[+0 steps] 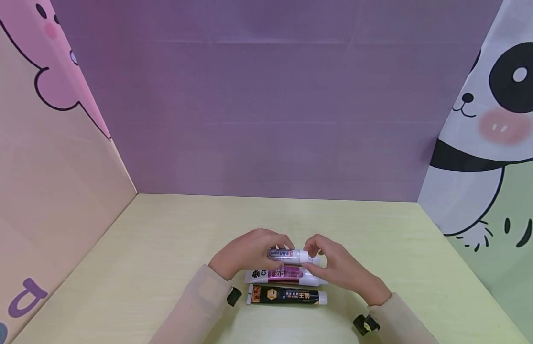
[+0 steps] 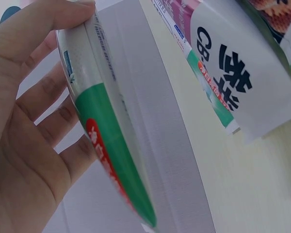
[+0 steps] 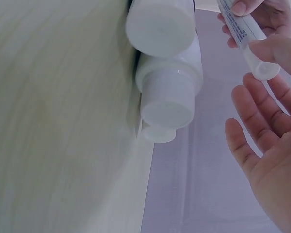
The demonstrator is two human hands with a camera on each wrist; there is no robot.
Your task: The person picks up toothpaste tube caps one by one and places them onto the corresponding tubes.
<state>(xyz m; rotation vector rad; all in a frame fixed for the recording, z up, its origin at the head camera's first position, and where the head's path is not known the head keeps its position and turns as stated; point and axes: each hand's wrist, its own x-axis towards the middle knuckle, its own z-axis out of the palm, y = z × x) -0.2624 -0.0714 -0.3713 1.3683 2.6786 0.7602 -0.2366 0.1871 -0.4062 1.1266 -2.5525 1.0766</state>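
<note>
A white toothpaste tube (image 1: 288,256) with a green and red tail (image 2: 117,145) is held above the table. My left hand (image 1: 259,251) grips its body, thumb on the near side. At the other end, my right hand (image 1: 341,267) pinches around the white cap (image 3: 262,68) with thumb and index finger, its other fingers spread. Just below lies a purple and white toothpaste tube (image 1: 285,275). Nearest to me is a black toothpaste tube (image 1: 288,295) with a white cap. Another white tube with a green end (image 2: 211,87) lies behind the purple one, mostly hidden in the head view.
The lying tubes are side by side on a pale wood-grain table (image 1: 184,224), caps to the right. A purple panel (image 1: 270,105) stands at the back. Side panels with cartoon prints (image 1: 55,157) enclose the left and right.
</note>
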